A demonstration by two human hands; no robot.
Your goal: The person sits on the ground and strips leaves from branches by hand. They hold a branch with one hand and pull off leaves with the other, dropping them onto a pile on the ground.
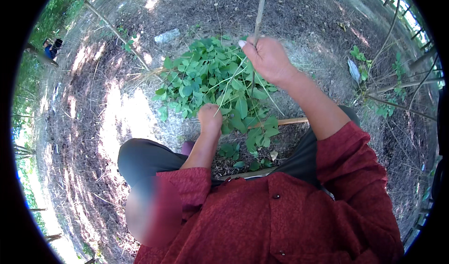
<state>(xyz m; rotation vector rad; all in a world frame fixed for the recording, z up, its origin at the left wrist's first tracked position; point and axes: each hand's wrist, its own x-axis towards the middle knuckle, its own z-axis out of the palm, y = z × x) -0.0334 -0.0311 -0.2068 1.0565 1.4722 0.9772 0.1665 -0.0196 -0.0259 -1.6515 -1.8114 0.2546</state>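
Observation:
A heap of green leafy branches [191, 74] lies on the ground before my crossed legs. At its near edge, my left hand [210, 118] is closed in a fist, at the end of a thin green stem [230, 85]. That stem slants up to my right hand [270, 62], which is closed over the heap with its thumb pointing left. A slim grey-brown trunk [260, 13] passes behind my right hand; whether any finger touches it is hidden. Leaves [259, 135] hang between my hands and lap.
A pale stone [167, 36] lies beyond the heap. A wooden stick [285, 121] shows by my right knee. Thin saplings stand left [112, 27] and right [397, 84]. Dry leaves and twigs cover the ground. Far left, a person [50, 50] is near the trees.

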